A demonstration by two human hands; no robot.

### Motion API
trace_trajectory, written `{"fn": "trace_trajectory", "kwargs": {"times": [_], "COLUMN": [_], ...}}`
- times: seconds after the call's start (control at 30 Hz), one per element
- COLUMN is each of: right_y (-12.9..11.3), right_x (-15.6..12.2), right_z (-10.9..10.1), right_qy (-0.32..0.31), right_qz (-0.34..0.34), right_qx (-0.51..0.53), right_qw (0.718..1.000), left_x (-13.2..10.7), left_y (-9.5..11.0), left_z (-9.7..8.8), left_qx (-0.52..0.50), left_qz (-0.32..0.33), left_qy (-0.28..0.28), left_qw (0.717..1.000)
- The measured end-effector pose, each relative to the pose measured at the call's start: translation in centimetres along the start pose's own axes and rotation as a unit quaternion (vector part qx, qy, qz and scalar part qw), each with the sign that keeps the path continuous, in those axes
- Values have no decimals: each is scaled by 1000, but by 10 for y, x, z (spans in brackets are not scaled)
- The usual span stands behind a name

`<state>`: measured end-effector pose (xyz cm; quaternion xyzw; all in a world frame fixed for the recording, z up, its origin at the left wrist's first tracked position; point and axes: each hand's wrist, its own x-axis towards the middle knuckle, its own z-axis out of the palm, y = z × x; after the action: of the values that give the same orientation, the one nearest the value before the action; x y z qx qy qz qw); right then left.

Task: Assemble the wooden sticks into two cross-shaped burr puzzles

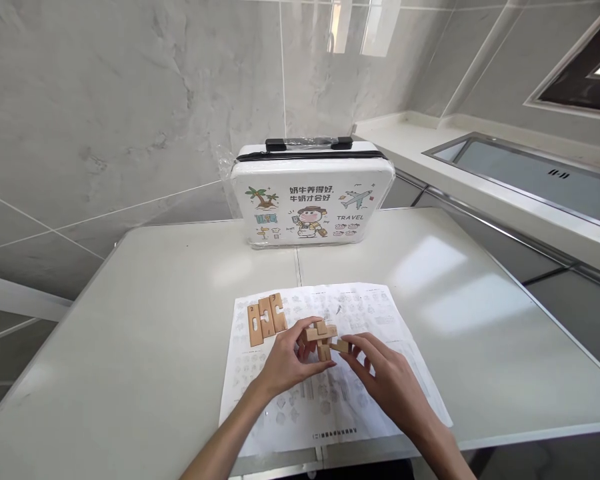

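Observation:
My left hand (293,353) is closed around an interlocking wooden puzzle (322,333) made of small notched blocks. Between the thumb and fingers of my right hand (383,367) is a wooden puzzle piece (342,345), whose tip reaches the right side of the puzzle. Whether that tip sits inside the puzzle, I cannot tell. Beyond my left hand, three flat wooden pieces (266,320) with cut-outs and handwritten numbers lie side by side. Under everything is a printed paper sheet (370,407) with rows of small drawings.
A white case (275,230) with cartoon prints and a black handle stands at the back of the white table (170,333), partly wrapped in clear plastic. Behind it rises a grey tiled wall (130,100). A counter with a sink (530,170) runs along the right.

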<state>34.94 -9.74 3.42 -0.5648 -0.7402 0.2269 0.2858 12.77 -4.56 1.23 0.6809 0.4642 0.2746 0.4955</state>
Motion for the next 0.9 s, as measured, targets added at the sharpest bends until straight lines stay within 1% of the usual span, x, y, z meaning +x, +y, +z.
{"fn": "trace_trajectory", "kwargs": {"times": [0.17, 0.3, 0.63, 0.8, 0.9], "right_y": [0, -2, 0, -1, -2], "right_x": [-3, -3, -8, -8, -8], "right_z": [2, 4, 10, 9, 8], "right_qy": [-2, 3, 10, 2, -2], "right_qz": [0, -2, -3, -4, 1], "right_qx": [-8, -22, -30, -7, 3], "right_qw": [1000, 1000, 1000, 1000, 1000], "left_x": [-1, -2, -1, 0, 0], "left_y": [-2, -4, -6, -6, -6], "left_z": [3, 5, 5, 4, 4], "left_qx": [24, 29, 45, 67, 58], "left_qz": [29, 37, 60, 105, 122], "left_qy": [-11, -23, -28, -26, -19], "left_qw": [999, 999, 997, 992, 991]}}
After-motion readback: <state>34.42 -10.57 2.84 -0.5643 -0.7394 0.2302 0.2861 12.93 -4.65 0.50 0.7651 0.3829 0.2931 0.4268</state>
